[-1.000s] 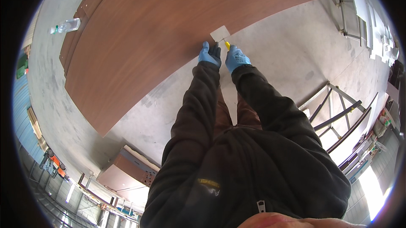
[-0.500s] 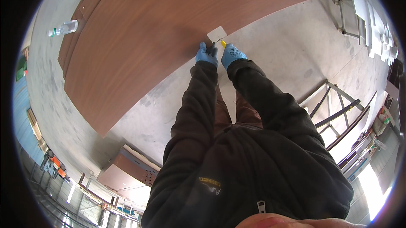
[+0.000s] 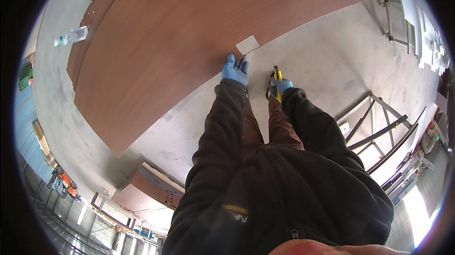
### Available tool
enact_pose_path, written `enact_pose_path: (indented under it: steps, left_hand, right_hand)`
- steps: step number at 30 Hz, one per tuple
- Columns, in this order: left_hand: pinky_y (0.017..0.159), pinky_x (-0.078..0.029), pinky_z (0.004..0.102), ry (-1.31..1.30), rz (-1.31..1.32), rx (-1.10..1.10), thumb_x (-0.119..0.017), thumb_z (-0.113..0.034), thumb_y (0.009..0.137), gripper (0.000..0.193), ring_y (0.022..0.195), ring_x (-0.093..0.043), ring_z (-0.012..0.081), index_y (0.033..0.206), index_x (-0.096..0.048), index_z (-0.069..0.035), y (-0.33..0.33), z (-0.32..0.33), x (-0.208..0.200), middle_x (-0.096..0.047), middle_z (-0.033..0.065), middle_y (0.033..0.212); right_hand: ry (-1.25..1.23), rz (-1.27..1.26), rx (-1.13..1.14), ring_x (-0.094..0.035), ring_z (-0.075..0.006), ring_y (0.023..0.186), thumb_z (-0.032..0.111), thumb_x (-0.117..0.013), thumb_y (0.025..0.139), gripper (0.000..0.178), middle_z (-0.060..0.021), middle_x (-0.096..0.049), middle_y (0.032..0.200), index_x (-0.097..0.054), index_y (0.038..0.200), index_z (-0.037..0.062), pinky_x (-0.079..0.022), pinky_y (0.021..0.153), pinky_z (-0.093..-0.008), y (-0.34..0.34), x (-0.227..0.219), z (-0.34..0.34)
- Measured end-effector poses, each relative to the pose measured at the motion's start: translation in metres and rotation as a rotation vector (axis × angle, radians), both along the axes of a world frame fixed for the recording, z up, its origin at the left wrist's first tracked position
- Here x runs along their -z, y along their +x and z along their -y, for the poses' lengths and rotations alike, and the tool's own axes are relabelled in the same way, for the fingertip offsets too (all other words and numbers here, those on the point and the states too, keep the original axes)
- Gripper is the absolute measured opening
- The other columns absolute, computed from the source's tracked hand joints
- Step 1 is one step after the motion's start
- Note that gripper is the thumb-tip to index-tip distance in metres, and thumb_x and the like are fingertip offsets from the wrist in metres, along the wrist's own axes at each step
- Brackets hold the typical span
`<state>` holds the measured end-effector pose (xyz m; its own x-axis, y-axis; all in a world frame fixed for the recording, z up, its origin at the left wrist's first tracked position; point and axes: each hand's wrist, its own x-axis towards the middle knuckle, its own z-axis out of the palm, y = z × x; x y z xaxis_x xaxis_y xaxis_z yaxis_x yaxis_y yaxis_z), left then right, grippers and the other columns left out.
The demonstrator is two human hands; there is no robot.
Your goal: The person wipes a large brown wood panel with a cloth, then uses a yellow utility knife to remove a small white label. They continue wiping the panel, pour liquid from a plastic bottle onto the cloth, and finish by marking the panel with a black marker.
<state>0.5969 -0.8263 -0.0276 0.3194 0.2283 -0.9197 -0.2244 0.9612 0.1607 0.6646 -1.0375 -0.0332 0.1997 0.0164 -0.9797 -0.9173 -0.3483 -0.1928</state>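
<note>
My left hand (image 3: 235, 71), in a blue glove with darker fingers, is at the near edge of a large brown panel (image 3: 189, 27). Its thumb stands apart from the half-curled fingers, and I see nothing held there. Just beyond the fingertips a pale square (image 3: 248, 45) interrupts the panel's edge; whether it is a cut-out or a patch I cannot make out. A thin dark line runs along its near side. Closer to my legs, my right hand (image 3: 283, 85), also gloved in blue, grips a yellow and black utility knife (image 3: 279, 75), clear of the panel, its dark end pointing away.
A clear plastic bottle (image 3: 72, 36) lies by the panel's left edge. Metal frames (image 3: 379, 120) stand on the concrete floor (image 3: 327, 56) to the right. A brown box-like piece with holes (image 3: 151, 186) sits at lower left. Pale sheets (image 3: 417, 27) are at far right.
My right hand has drawn the knife back from the pale square, toward my legs and to the right. My left hand stays near the panel edge, its thumb and fingers slightly shifted.
</note>
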Motion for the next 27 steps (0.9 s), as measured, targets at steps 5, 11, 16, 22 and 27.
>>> enact_pose_path:
  steps: [5, 11, 16, 22, 27]
  left_hand:
    - [0.121, -0.034, 0.0452, 0.197, -0.178, 0.297, -0.071, -0.061, 0.101, 0.073, 0.143, -0.050, 0.0265, 0.156, -0.053, -0.016, 0.000, 0.001, -0.013, -0.059, 0.0093, 0.149]
    - [0.110, -0.046, 0.0404, 0.313, -0.154, 0.267, -0.073, -0.056, 0.102, 0.068, 0.128, -0.058, 0.0230, 0.149, -0.057, -0.008, -0.006, 0.006, -0.006, -0.063, 0.0080, 0.141]
    - [0.095, -0.062, 0.0393, 0.172, -0.091, 0.163, -0.075, -0.041, 0.105, 0.050, 0.103, -0.071, 0.0225, 0.134, -0.064, -0.002, -0.010, -0.001, 0.019, -0.072, 0.0063, 0.120]
    - [0.095, -0.062, 0.0383, 0.129, 0.012, 0.017, -0.069, -0.040, 0.109, 0.035, 0.098, -0.071, 0.0229, 0.119, -0.070, -0.007, -0.009, 0.010, 0.038, -0.074, 0.0062, 0.109]
    - [0.094, -0.064, 0.0395, 0.032, 0.097, 0.022, -0.071, -0.037, 0.109, 0.035, 0.096, -0.073, 0.0236, 0.126, -0.067, -0.007, -0.012, 0.011, 0.051, -0.074, 0.0067, 0.112]
  right_hand:
    - [0.345, -0.172, 0.556, -0.067, -0.0206, 0.070, 0.034, -0.073, 0.106, 0.022, -0.0065, -0.076, 0.102, -0.065, 0.101, 0.0136, -0.056, 0.062, -0.0353, 0.001, 0.015, -0.070]
    - [0.787, -0.261, 0.784, -0.066, -0.0199, 0.080, 0.040, -0.069, 0.108, 0.027, -0.0044, -0.071, 0.096, -0.064, 0.108, 0.0139, -0.058, 0.075, -0.0340, -0.021, 0.010, -0.122]
    - [0.704, -0.259, 0.851, -0.065, -0.0219, 0.076, 0.038, -0.067, 0.109, 0.027, -0.0059, -0.068, 0.089, -0.063, 0.105, 0.0113, -0.058, 0.072, -0.0359, -0.017, 0.005, -0.140]
    - [0.654, -0.291, 0.869, -0.062, -0.0229, 0.063, 0.018, -0.065, 0.107, 0.012, -0.0068, -0.063, 0.074, -0.061, 0.098, 0.0110, -0.056, 0.062, -0.0343, 0.000, 0.002, -0.154]
    - [0.534, -0.304, 0.864, -0.061, -0.0210, 0.063, 0.019, -0.063, 0.108, 0.011, -0.0062, -0.062, 0.072, -0.062, 0.100, 0.0121, -0.054, 0.061, -0.0350, 0.005, 0.003, -0.161]
